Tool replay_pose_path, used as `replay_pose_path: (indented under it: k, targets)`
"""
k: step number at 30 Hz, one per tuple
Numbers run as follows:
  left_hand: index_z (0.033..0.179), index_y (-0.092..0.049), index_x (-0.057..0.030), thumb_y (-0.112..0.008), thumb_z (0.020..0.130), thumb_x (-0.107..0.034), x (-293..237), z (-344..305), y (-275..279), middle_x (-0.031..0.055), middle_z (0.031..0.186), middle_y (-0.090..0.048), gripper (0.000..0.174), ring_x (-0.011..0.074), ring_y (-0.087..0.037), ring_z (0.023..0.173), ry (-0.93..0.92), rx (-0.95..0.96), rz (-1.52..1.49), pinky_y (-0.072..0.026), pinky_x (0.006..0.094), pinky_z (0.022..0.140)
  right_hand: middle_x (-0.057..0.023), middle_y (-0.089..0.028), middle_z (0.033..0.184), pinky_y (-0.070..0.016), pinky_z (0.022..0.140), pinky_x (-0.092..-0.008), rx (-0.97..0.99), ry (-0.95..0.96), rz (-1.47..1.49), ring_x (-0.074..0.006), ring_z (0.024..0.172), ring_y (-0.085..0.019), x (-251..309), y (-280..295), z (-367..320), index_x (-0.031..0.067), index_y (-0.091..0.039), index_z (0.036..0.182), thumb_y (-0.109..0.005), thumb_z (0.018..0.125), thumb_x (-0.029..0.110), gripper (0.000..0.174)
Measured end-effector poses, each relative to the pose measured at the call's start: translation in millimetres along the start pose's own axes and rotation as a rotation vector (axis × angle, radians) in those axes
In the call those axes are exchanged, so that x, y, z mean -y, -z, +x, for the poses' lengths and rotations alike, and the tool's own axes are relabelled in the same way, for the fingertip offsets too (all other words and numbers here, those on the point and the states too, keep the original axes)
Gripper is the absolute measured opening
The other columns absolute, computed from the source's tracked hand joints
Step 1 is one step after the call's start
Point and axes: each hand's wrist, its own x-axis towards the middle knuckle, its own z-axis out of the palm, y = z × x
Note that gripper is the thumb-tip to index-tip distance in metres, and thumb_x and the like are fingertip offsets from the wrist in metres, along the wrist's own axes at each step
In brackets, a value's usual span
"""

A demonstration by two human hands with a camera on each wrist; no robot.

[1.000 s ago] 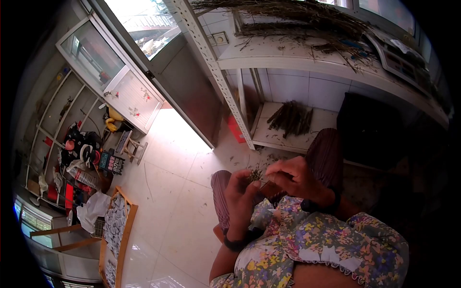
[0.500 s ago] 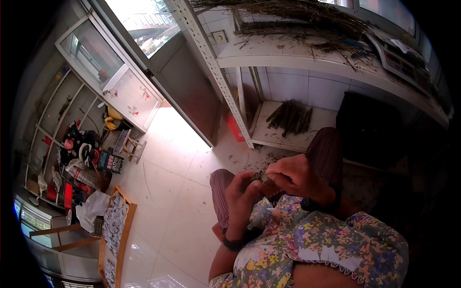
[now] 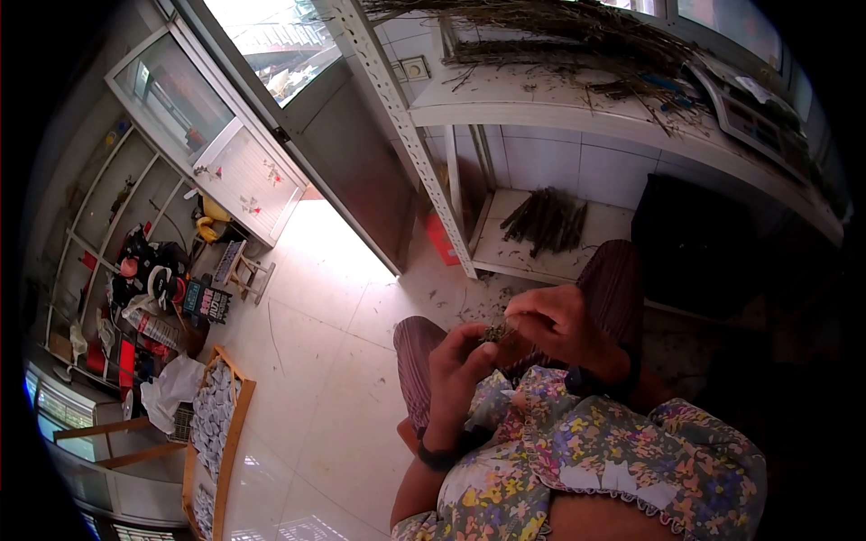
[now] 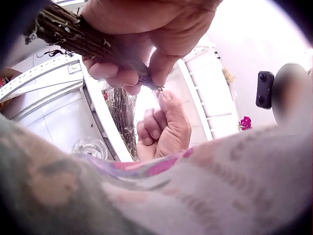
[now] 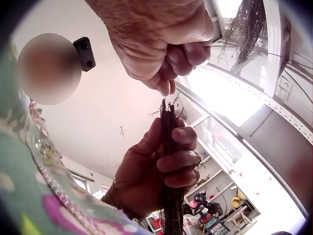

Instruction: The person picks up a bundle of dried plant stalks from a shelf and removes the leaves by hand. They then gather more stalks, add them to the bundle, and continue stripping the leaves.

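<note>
While the left hand wraps round the dry stem bundle near the floral top, the right hand curls, fingertips together by its end; can't tell if they've caught anything. Steady grip, light pinches work best.

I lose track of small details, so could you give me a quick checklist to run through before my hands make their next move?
1. Left hand wrapped around the dried-stem bundle: ok.
2. Right hand up at the bundle's end: ok.
3. Something pinched in the right fingertips: cannot tell; the fingers are curled, but what is between them is unclear.
4. Stem ends level: not ok; they are jagged, with thin bits poking out.
5. Floor free of scraps: not ok; bits lie near the shelving.
6. Bare space beside the short stems on the lower shelf: ok.
</note>
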Motion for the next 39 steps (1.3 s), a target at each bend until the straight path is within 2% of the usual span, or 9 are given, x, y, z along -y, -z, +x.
replay_pose_path:
  k: [5,11,17,20,23,26,29,32,39]
  targets:
    - [0.109,-0.058,-0.0002,-0.059,0.089,-0.005,-2,-1,-3,0.0026,0.086,-0.063,0.021,0.0052,-0.055,0.068,0.029,-0.026,-0.045,-0.0445,0.0195,0.060,-0.0130,-0.061,0.066,-0.0462,0.051,-0.0306,0.030,-0.093,0.041,-0.0239,0.057,-0.063,1,1,0,0.0022,-0.063,0.086,-0.066,0.081,0.004,0.006]
    - [0.107,-0.057,-0.0001,-0.058,0.090,-0.007,5,1,0,0.0042,0.083,-0.059,0.018,0.0084,-0.053,0.063,0.035,0.046,-0.166,-0.0436,0.0223,0.058,-0.0120,-0.060,0.065,-0.0465,0.050,-0.0332,0.008,-0.027,-0.038,-0.0267,0.055,-0.062,-3,-5,-4,0.0034,-0.063,0.086,-0.066,0.080,0.003,0.007]
    - [0.105,-0.055,-0.0004,-0.056,0.093,-0.012,-3,1,-7,0.0047,0.082,-0.058,0.017,0.0101,-0.053,0.063,0.002,-0.019,-0.228,-0.0438,0.0229,0.059,-0.0069,-0.054,0.061,-0.0454,0.045,-0.0334,0.065,0.294,-0.405,-0.0226,0.052,-0.058,4,-2,-1,0.0008,-0.065,0.091,-0.068,0.070,-0.002,0.021]
    - [0.109,-0.056,0.0004,-0.058,0.092,-0.013,-2,1,-5,0.0003,0.085,-0.058,0.022,0.0063,-0.050,0.067,-0.021,-0.008,-0.216,-0.0400,0.0192,0.059,-0.0045,-0.053,0.062,-0.0457,0.045,-0.0318,0.070,0.362,-0.439,-0.0199,0.052,-0.058,-2,-7,-6,0.0008,-0.064,0.089,-0.070,0.068,0.000,0.022]
    - [0.109,-0.056,0.0002,-0.057,0.092,-0.013,0,2,-3,0.0006,0.085,-0.058,0.022,0.0066,-0.051,0.066,-0.042,-0.017,-0.193,-0.0405,0.0193,0.059,-0.0037,-0.046,0.061,-0.0456,0.048,-0.0329,-0.012,0.355,-0.388,-0.0187,0.055,-0.056,1,-16,-5,0.0077,-0.059,0.078,-0.064,0.069,0.008,0.010]
    - [0.110,-0.055,0.0000,-0.056,0.093,-0.014,-6,1,-9,0.0004,0.084,-0.058,0.022,0.0065,-0.051,0.066,-0.055,-0.093,-0.225,-0.0410,0.0191,0.058,-0.0026,-0.048,0.061,-0.0461,0.047,-0.0322,0.055,0.353,-0.376,-0.0181,0.055,-0.057,-2,-20,-9,0.0069,-0.059,0.079,-0.064,0.068,0.009,0.012]
    - [0.105,-0.055,-0.0010,-0.053,0.094,-0.009,-7,-1,-8,0.0003,0.089,-0.059,0.014,0.0058,-0.053,0.074,-0.028,-0.074,-0.277,-0.0439,0.0196,0.068,-0.0024,-0.048,0.060,-0.0455,0.046,-0.0325,0.077,0.354,-0.375,-0.0185,0.053,-0.056,-2,-22,-7,0.0064,-0.061,0.082,-0.064,0.067,0.008,0.015]
    - [0.110,-0.054,0.0003,-0.054,0.093,-0.012,-6,2,-10,0.0010,0.083,-0.057,0.021,0.0065,-0.051,0.065,-0.056,-0.135,-0.173,-0.0411,0.0190,0.057,-0.0031,-0.051,0.060,-0.0456,0.045,-0.0320,0.120,0.332,-0.362,-0.0186,0.052,-0.057,-4,-20,-8,0.0061,-0.061,0.083,-0.064,0.068,0.006,0.014]
    - [0.108,-0.054,0.0005,-0.051,0.093,-0.012,-12,4,-12,0.0018,0.083,-0.057,0.019,0.0070,-0.050,0.066,-0.084,-0.137,-0.179,-0.0405,0.0196,0.059,-0.0066,-0.055,0.061,-0.0468,0.047,-0.0337,0.038,0.255,-0.235,-0.0224,0.054,-0.060,-5,-23,-8,0.0049,-0.061,0.083,-0.065,0.074,0.003,0.010]
